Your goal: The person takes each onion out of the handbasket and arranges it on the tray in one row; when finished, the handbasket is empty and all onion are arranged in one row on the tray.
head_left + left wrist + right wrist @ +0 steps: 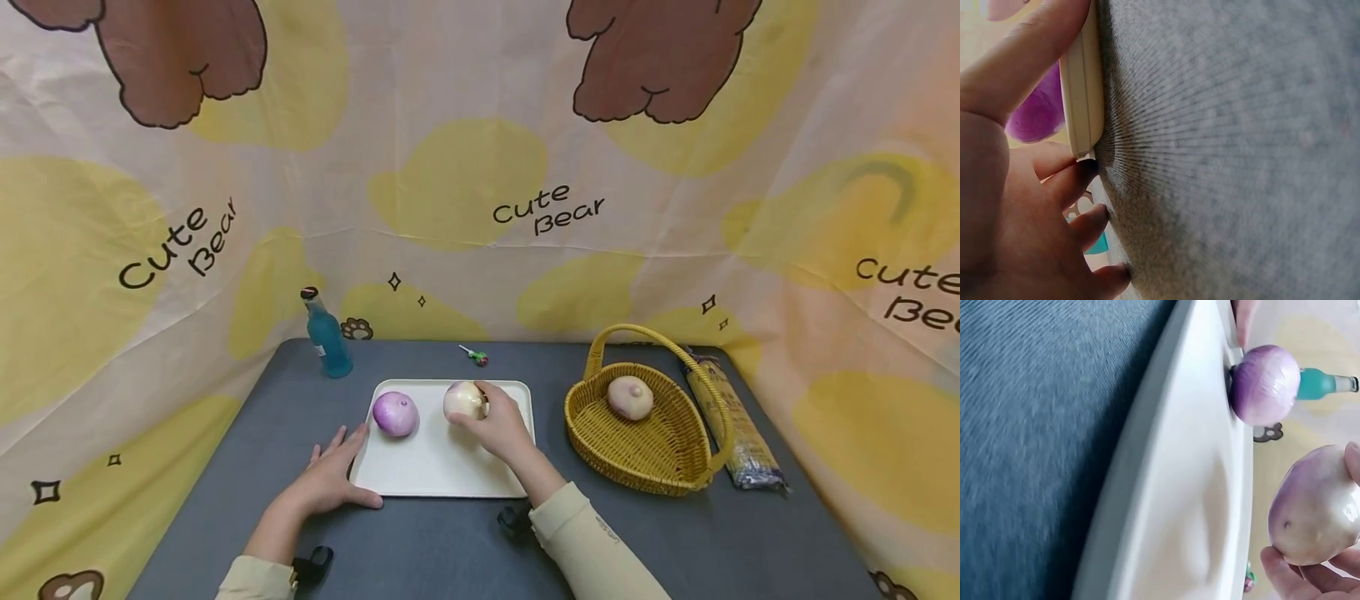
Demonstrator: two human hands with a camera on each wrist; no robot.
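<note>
My right hand (495, 421) grips a white and purple turnip (1313, 509) between thumb and fingers. In the right wrist view it hangs a little above the white tray (442, 475), its shadow on the tray's surface. A purple onion (395, 414) sits on the tray's left side. My left hand (330, 475) is spread at the tray's front left corner, thumb along the front edge and fingers by the left side. In the left wrist view, the fingertips (1100, 215) rest on the grey table.
Right of the tray stands a yellow wicker basket (637, 479) with a tall handle, holding another pale turnip (630, 397). Beside it lies a long plastic packet (738, 429). A blue bottle (327, 337) stands at the back left; a lollipop (475, 357) lies behind the tray.
</note>
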